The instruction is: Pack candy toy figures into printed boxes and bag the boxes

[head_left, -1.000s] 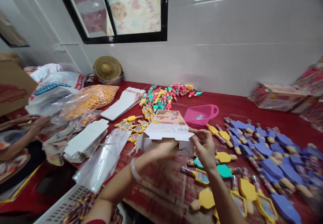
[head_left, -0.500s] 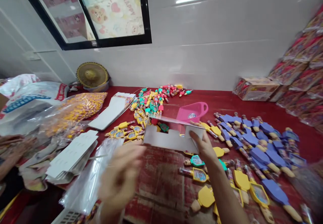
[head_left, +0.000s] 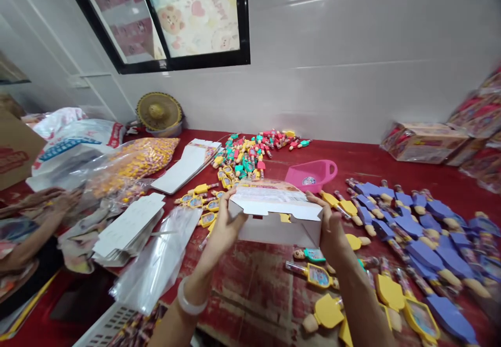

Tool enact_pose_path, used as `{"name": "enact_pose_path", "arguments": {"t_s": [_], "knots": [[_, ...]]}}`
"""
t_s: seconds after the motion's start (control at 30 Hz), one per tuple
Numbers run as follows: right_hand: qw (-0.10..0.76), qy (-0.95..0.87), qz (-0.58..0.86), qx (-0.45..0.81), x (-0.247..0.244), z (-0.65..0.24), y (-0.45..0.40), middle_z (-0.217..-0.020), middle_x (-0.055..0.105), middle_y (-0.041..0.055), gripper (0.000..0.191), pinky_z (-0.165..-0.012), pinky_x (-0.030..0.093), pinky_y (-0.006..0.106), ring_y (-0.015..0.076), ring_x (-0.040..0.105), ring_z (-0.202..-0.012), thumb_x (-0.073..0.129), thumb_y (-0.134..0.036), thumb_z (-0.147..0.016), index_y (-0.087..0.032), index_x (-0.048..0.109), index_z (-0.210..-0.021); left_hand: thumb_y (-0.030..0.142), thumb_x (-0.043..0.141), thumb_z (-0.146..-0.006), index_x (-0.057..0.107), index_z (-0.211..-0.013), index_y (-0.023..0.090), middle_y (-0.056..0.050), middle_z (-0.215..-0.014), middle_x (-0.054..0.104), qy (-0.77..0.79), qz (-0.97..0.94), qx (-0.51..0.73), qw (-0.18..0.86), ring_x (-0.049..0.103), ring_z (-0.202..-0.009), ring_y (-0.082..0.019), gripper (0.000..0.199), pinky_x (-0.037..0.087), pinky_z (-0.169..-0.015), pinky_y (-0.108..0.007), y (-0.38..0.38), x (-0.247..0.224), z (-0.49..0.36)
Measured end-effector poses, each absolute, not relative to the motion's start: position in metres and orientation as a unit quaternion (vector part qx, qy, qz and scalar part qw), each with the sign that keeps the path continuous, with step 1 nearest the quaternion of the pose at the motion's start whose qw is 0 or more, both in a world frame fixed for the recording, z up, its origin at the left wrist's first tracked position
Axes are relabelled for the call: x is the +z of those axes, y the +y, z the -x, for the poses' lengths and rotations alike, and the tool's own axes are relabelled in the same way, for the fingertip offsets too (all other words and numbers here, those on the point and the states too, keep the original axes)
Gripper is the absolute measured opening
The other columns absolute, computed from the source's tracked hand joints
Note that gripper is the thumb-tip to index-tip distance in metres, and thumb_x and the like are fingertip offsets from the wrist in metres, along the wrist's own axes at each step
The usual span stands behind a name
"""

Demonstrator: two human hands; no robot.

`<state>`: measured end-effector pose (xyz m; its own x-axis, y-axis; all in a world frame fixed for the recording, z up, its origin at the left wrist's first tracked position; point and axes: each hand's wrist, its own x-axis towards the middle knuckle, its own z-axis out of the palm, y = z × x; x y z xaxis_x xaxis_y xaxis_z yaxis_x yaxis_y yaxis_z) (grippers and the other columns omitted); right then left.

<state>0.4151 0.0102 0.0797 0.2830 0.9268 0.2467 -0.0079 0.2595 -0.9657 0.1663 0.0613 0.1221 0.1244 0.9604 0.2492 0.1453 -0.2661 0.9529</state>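
- White card box [head_left: 278,227] is held up between both hands, clear of the table; its printed panel lies along the far side, with a white flap folded toward the person;
- left hand [head_left: 224,226], with a pale bangle [head_left: 191,297] on its wrist, pinches the box's left end; right hand [head_left: 329,227] closes on the right end; the box's length keeps the two apart;
- under the box, worn red table top [head_left: 254,289] lies open as far as the near edge, where a white plastic basket [head_left: 105,326] sits at the lower left;
- yellow foam figures [head_left: 329,310] and purple foam figures [head_left: 426,253] crowd close beside the right wrist, leaving little room on that side;
- clear plastic sleeves [head_left: 156,263] lie just left of the left forearm, beside a stack of white card blanks [head_left: 129,227];
- beyond the box sit a pink plastic scoop [head_left: 313,175], a heap of small coloured figures [head_left: 250,154] and a second row of white card blanks [head_left: 186,167];
- far left, a co-worker's hand [head_left: 58,201] rests near a clear bag of yellow sticks [head_left: 136,162];
- against the white tiled wall [head_left: 313,75] stand a straw hat [head_left: 158,112] and, far right, printed cartons [head_left: 425,143].
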Motion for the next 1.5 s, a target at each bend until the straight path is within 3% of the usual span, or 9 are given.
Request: {"name": "enact_pose_path", "arguments": {"t_s": [0.33,0.6,0.83,0.97,1.07,1.17,1.23,1.33,1.5], "knots": [[0.57,-0.502,0.486,0.433,0.095,-0.431,0.013,-0.151,0.049,0.0106,0.065,-0.105,0.048,0.048,0.0356,0.05,-0.135,0.086,-0.056,-0.064,-0.029,0.06,-0.117,0.062,0.075,-0.074,0.043,-0.145,0.024,-0.015,-0.15,0.048,0.336,-0.609,0.435,0.572,0.049,-0.137,-0.035,0.087,0.04,-0.115,-0.047,0.064,0.126,-0.137],[0.615,-0.513,0.549,0.241,0.094,-0.399,0.017,-0.149,0.05,0.0101,0.041,-0.117,0.035,0.051,0.0299,0.047,-0.137,0.073,-0.04,-0.081,-0.027,0.056,-0.116,0.04,0.077,-0.076,0.048,-0.121,0.026,-0.012,-0.152,0.046,0.448,-0.598,0.531,0.4,0.044,-0.142,-0.029,0.055,0.036,-0.117,-0.044,0.064,0.117,-0.167],[0.624,-0.524,0.498,0.297,0.104,-0.409,0.008,-0.155,0.046,0.0058,0.037,-0.113,0.041,0.048,0.0312,0.044,-0.141,0.077,-0.04,-0.082,-0.03,0.061,-0.113,0.049,0.081,-0.073,0.049,-0.137,0.028,-0.01,-0.149,0.051,0.425,-0.552,0.573,0.431,0.047,-0.14,-0.027,0.074,0.037,-0.118,-0.043,0.06,0.124,-0.149],[0.655,-0.497,0.427,0.377,0.061,-0.393,0.016,-0.156,0.046,0.005,0.032,-0.111,0.043,0.05,0.0302,0.046,-0.141,0.074,-0.043,-0.085,-0.032,0.062,-0.113,0.069,0.066,-0.078,0.065,-0.122,0.02,-0.012,-0.122,0.07,0.394,-0.435,0.548,0.596,0.067,-0.112,-0.028,0.065,0.054,-0.098,-0.04,0.04,0.132,-0.128],[0.585,-0.519,0.481,0.397,0.01,-0.382,0.027,-0.144,0.058,0.01,0.037,-0.113,0.041,0.055,0.0323,0.049,-0.138,0.072,-0.051,-0.081,-0.028,0.068,-0.11,0.063,0.072,-0.077,0.073,-0.094,0.016,-0.01,-0.091,0.076,0.419,-0.509,0.378,0.649,0.071,-0.084,-0.028,0.05,0.059,-0.078,-0.039,0.014,0.119,-0.139],[0.597,-0.436,0.576,0.349,-0.026,-0.391,0.023,-0.127,0.068,0.0131,0.043,-0.111,0.042,0.059,0.0346,0.059,-0.126,0.066,-0.057,-0.081,-0.024,0.07,-0.107,0.055,0.051,-0.096,0.073,-0.11,0.017,-0.013,-0.11,0.075,0.447,-0.679,0.219,0.539,0.068,-0.108,-0.033,0.047,0.052,-0.099,-0.047,0.001,0.069,-0.17],[0.629,-0.368,0.606,0.319,-0.033,-0.402,0.011,-0.12,0.07,0.0133,0.043,-0.105,0.047,0.058,0.0341,0.064,-0.116,0.064,-0.056,-0.083,-0.022,0.068,-0.108,0.055,0.052,-0.095,0.059,-0.14,0.017,-0.02,-0.145,0.058,0.47,-0.78,0.095,0.402,0.044,-0.141,-0.042,0.059,0.028,-0.118,-0.063,0.007,0.021,-0.189],[0.626,-0.378,0.621,0.281,-0.029,-0.403,-0.008,-0.112,0.072,0.0114,0.036,-0.099,0.051,0.052,0.0308,0.067,-0.107,0.062,-0.052,-0.089,-0.022,0.068,-0.108,0.062,0.06,-0.089,0.037,-0.156,0.011,-0.026,-0.164,0.026,0.514,-0.809,-0.026,0.284,0.013,-0.153,-0.05,0.088,0.005,-0.118,-0.075,0.029,-0.044,-0.21],[0.458,-0.569,0.61,0.307,-0.048,-0.351,0.006,-0.12,0.072,0.0123,0.041,-0.104,0.048,0.05,0.03,0.065,-0.116,0.045,-0.048,-0.098,-0.021,0.07,-0.115,0.047,0.053,-0.096,0.047,-0.151,0.013,-0.023,-0.158,0.041,0.495,-0.82,0.004,0.286,0.031,-0.149,-0.043,0.065,0.02,-0.119,-0.067,0.065,-0.067,-0.229]]}}
